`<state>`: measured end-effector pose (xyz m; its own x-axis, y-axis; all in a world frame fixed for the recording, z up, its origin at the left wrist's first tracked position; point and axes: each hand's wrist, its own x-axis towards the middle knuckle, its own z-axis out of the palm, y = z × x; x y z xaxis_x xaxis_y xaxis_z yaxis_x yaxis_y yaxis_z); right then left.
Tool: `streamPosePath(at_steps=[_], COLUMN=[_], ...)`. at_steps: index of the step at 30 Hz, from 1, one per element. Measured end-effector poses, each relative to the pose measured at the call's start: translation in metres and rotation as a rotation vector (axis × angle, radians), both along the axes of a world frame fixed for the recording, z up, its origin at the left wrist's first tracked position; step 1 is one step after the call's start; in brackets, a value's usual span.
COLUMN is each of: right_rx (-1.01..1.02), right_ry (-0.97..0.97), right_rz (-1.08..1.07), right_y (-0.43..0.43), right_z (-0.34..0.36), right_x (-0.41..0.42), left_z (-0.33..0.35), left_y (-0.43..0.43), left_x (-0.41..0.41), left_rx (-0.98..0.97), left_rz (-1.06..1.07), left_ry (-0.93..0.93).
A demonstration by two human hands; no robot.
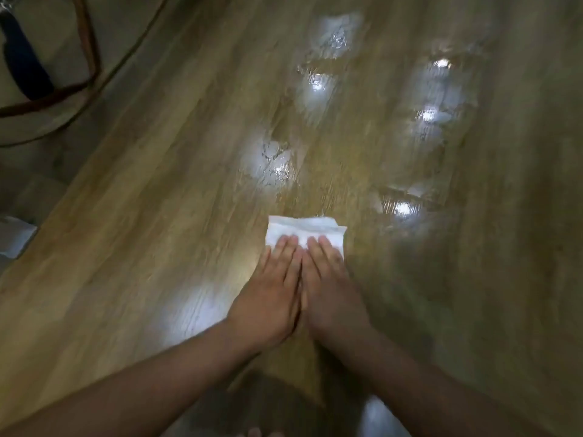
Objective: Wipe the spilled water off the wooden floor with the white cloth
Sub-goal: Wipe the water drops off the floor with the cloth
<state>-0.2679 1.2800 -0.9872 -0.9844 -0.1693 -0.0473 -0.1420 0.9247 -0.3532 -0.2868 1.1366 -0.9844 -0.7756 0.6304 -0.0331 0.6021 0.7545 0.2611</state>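
Observation:
A folded white cloth (303, 230) lies flat on the wooden floor (142, 216) in the middle of the view. My left hand (271, 291) and my right hand (328, 288) press side by side on its near half, palms down with fingers straight and together. Spilled water spreads beyond the cloth: a shiny puddle (277, 162) just ahead, another puddle (318, 86) farther off, and a wide wet sheet (426, 127) at the right that reflects ceiling lights. The cloth's far edge touches the wet area.
A round pale object with a brown rim (91, 48) and a dark blue piece (25, 64) stands at the far left. A small white item (14, 236) lies at the left edge. Bare toes (255, 432) show at the bottom.

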Motion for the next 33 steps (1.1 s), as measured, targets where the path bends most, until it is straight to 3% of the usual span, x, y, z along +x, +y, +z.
streamPosePath(at_steps=[6,14,18,22,26,29,33], right_rx=[0.048,0.251,0.239,0.148,0.142,0.162,0.166], right_ry=[-0.068,-0.267,-0.168,-0.079,-0.095,-0.124,-0.214], right_rz=[0.133,0.163,0.153,0.188,0.274,0.319,0.321], right_y=[0.020,0.043,0.038,0.039,0.036,0.043,0.027], right_z=[-0.009,0.010,-0.001,-0.009,-0.003,0.000,-0.005], right_x=[-0.056,-0.234,-0.207,-0.136,-0.075,-0.100,-0.203], left_z=[-0.016,-0.005,-0.007,-0.007,-0.006,-0.010,-0.009], left_y=[0.001,0.039,0.033,0.024,0.014,0.015,0.012], left_x=[-0.059,-0.223,-0.206,-0.127,-0.065,-0.084,-0.181], left_rx=[-0.100,-0.290,-0.306,-0.119,-0.152,-0.117,-0.237], left_rz=[-0.060,0.108,0.116,0.107,0.065,0.093,0.181], left_ry=[-0.020,-0.162,-0.156,-0.101,-0.107,-0.131,-0.137])
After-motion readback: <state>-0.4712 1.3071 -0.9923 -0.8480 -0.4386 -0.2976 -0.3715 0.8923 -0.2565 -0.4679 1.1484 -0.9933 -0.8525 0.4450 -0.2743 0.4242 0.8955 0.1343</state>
